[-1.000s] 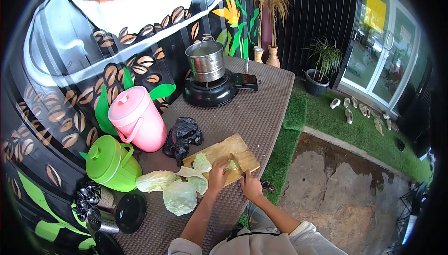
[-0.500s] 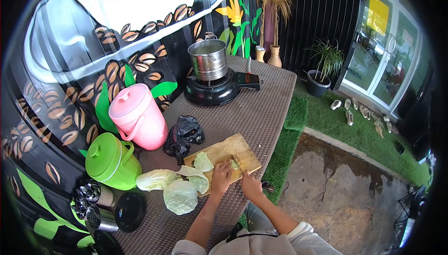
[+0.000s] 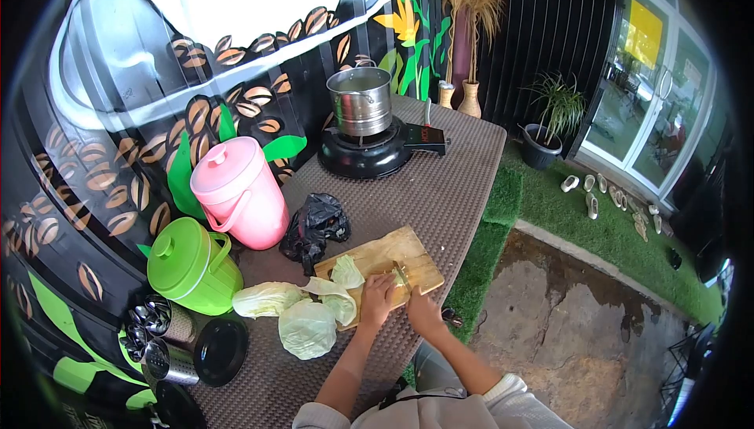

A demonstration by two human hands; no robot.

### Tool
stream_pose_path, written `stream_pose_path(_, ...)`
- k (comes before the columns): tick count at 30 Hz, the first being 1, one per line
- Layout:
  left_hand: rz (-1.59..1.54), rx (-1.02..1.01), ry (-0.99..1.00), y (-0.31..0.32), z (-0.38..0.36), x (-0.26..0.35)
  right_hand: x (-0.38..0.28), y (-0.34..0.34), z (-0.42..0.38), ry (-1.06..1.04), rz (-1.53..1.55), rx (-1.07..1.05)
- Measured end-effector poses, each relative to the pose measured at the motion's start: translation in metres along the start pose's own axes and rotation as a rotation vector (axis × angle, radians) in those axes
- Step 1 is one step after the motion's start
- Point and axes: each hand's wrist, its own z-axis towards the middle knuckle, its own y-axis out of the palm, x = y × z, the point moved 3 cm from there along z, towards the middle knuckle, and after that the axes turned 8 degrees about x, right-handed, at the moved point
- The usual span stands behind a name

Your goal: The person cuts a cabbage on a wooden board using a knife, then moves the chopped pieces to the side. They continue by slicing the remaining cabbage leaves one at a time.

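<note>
A wooden cutting board [image 3: 422,255] lies at the table's front edge. My left hand [image 3: 378,295] presses down on it with fingers together, over small pale green pieces that it largely hides. Beside it, my right hand [image 3: 425,313] is closed round the handle of a knife [image 3: 403,273], whose blade lies against the pieces by my left fingertips. A loose cabbage leaf [image 3: 346,272] rests on the board's left part. More leaves [image 3: 269,299] and a cabbage head [image 3: 307,329] sit left of my left hand.
Behind the board are a black plastic bag [image 3: 316,226] and a steel pot [image 3: 360,102] on a black stove [image 3: 365,156]. A pink jug [image 3: 242,193], a green jug [image 3: 194,268], cutlery holders [image 3: 170,362] and a black plate [image 3: 221,352] stand at the left of the table [image 3: 393,197].
The view has shifted slightly, so the table's objects appear a little further right. Both hands stay at the board, and the knife blade stands at a slightly different angle.
</note>
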Motion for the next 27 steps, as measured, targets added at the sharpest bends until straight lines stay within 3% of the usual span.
stream_pose_path(7,-0.016,-0.002,0.021,0.003,-0.004,-0.004,0.001,-0.002,0.024,0.049,0.020,-0.035)
stream_pose_path(10,-0.012,0.004,0.027,0.001,-0.003,-0.002,-0.004,-0.018,0.025,-0.047,-0.043,-0.078)
stream_pose_path(18,-0.044,0.001,-0.032,0.000,-0.005,-0.002,-0.004,0.008,-0.002,0.154,0.042,-0.062)
stream_pose_path(20,-0.018,0.005,-0.031,0.004,-0.004,-0.006,-0.003,0.012,0.009,0.092,0.035,0.002)
stream_pose_path(25,-0.015,-0.007,-0.011,-0.002,-0.003,-0.001,-0.003,-0.013,0.038,-0.064,-0.034,-0.074)
stream_pose_path(27,-0.038,-0.001,-0.012,0.000,-0.003,-0.002,-0.005,-0.018,0.027,-0.040,-0.010,-0.078)
